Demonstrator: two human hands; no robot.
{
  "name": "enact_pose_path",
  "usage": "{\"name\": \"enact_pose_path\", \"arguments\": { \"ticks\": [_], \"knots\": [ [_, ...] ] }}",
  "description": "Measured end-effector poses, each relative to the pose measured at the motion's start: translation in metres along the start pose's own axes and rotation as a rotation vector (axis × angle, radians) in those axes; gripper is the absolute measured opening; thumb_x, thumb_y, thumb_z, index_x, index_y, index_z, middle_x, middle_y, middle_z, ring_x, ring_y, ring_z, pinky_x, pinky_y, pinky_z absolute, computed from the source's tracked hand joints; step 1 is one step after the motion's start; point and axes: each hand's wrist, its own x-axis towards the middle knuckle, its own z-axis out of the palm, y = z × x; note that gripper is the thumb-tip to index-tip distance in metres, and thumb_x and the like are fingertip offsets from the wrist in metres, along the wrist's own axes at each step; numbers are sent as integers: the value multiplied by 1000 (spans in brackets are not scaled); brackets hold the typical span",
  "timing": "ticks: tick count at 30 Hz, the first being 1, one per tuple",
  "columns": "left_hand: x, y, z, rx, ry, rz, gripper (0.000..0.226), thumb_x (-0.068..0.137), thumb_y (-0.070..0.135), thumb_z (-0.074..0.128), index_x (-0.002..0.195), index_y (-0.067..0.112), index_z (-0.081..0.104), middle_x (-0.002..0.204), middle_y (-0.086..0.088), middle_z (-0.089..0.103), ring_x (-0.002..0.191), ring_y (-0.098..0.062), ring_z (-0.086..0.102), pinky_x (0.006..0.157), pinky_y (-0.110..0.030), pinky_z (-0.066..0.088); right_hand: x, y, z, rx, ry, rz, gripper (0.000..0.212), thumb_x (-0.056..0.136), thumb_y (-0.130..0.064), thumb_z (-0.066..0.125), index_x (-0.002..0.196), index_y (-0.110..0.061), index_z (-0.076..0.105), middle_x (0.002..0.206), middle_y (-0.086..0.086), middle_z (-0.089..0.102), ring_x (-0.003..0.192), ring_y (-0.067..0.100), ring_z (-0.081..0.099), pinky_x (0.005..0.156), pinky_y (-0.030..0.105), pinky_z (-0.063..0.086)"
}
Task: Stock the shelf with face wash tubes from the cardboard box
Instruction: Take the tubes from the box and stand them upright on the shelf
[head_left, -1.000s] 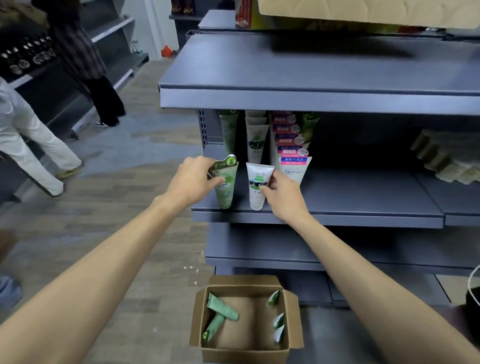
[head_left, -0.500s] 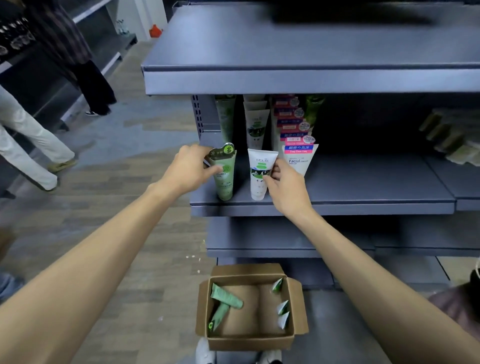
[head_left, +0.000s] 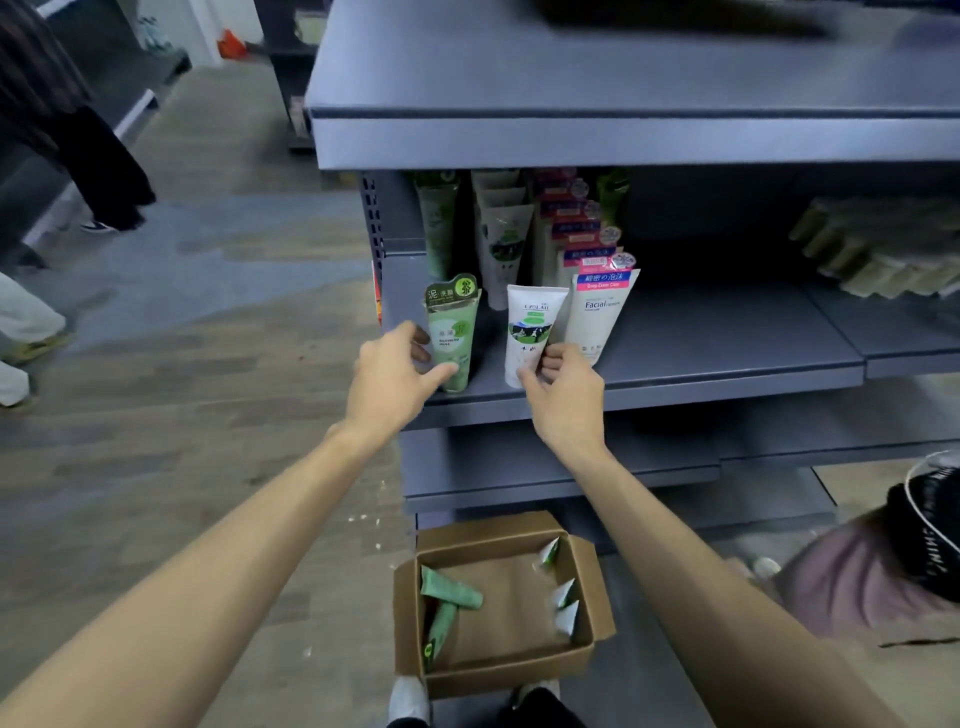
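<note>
A green face wash tube (head_left: 453, 332) stands upright at the front left of the grey shelf (head_left: 675, 364). My left hand (head_left: 395, 379) holds its lower part between thumb and fingers. Beside it stands a white tube (head_left: 532, 327) with a green label, and my right hand (head_left: 563, 389) pinches its bottom end. Rows of matching tubes run back behind both. On the floor below, an open cardboard box (head_left: 498, 660) holds two green tubes (head_left: 449, 597) at its left and several white ones (head_left: 563, 597) at its right.
A pink-and-white facial cleanser row (head_left: 597, 306) stands right of the white tube. Pale packets (head_left: 872, 254) lie at the shelf's far right. Another person's capped head (head_left: 893, 561) is low on the right. Two people's legs (head_left: 104, 176) stand in the aisle at left.
Both hands slid from the tubes' upper parts down to their lower ends. The tubes stay standing at the shelf front. The camera tipped down and moved closer.
</note>
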Motion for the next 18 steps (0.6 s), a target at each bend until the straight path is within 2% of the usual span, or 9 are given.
{"name": "enact_pose_path", "arguments": {
  "ticks": [4,6,13,18],
  "knots": [
    [-8,1,21,52,34,-68,38,74,44,79,91,13,63,82,0,70,86,-26,65,69,-32,46,-1,0,12,-64,22,37,27,85,-23,73,98,-22,49,96,-2,63,91,17,63,84,42,55],
    [-5,1,27,77,58,-65,41,74,46,78,92,12,63,84,-3,70,86,-29,65,68,-32,46,2,1,18,-82,50,40,29,83,-25,74,97,-20,50,96,0,64,90,19,63,82,44,54],
    [11,0,41,150,88,-36,39,77,42,76,91,8,62,82,-11,69,82,-35,65,66,-35,49,20,3,31,-152,45,22,28,86,-22,70,102,-10,50,102,9,64,95,30,62,78,40,53],
    [34,2,44,128,90,-76,40,75,41,76,92,7,64,83,-13,69,83,-37,65,69,-37,52,40,-2,42,-231,41,3,31,91,-21,67,114,-6,51,113,11,62,104,32,61,85,41,51]
  ]
}}
